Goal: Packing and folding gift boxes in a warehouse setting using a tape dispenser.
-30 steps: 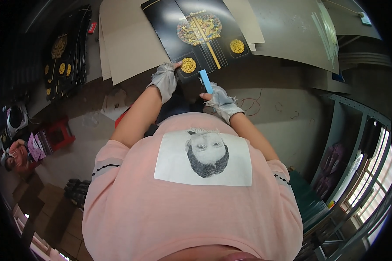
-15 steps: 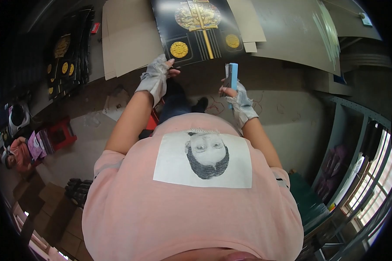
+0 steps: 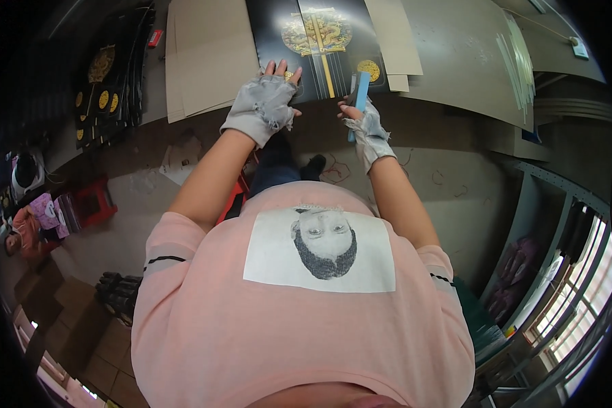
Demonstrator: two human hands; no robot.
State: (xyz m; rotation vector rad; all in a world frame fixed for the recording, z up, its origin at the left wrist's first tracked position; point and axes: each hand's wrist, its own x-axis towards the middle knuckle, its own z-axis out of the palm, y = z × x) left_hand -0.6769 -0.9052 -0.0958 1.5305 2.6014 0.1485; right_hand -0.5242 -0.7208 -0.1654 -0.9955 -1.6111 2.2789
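A glossy black printed sheet [image 3: 279, 24] with a gold-patterned round fan design lies at the edge of the table. My left hand [image 3: 265, 98], in a worn grey-white fingerless glove, rests on its near left corner with the fingers stretched out. In my right hand [image 3: 365, 129], gloved the same way, is a narrow light-blue and grey hand tool [image 3: 362, 92], shaped like a stapler. The tool's far end overlaps the sheet's near right corner; whether it touches cannot be told. Part of it is hidden by my fingers.
Plain grey-beige boards [image 3: 204, 61] lie under and beside the sheet. More black printed pieces [image 3: 102, 88] are stacked at the left, near a small red item [image 3: 155, 38]. Pale strips [image 3: 513, 58] lie at the right. A metal rack [image 3: 523, 224] stands lower right; another person [image 3: 27, 228] sits far left.
My left hand has moved forward from the sheet's edge onto its corner, fingers now spread. My right hand has brought the blue tool forward to the sheet's near right corner.
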